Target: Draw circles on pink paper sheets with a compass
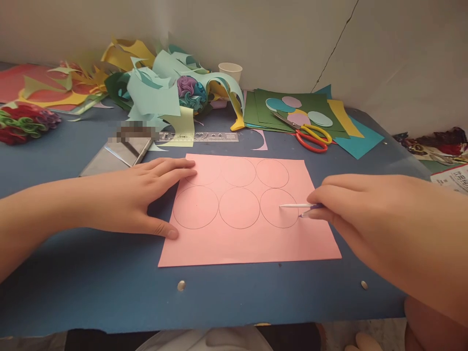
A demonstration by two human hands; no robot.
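A sheet of pink paper lies flat on the blue table, with several circles drawn on it in two rows. My left hand rests along the sheet's left edge, fingers spread and thumb on the paper, holding nothing. Pinched in my right hand is a drawing compass. Its white pointed leg stands inside the right circle of the nearer row, and its other leg is at that circle's right side. The top of the compass is hidden by my fingers.
Red and yellow scissors lie on green paper sheets with cut paper discs. A clear ruler and a phone-like device sit beyond the pink sheet. Paper scraps, a ruffled ball and a white cup stand near the wall.
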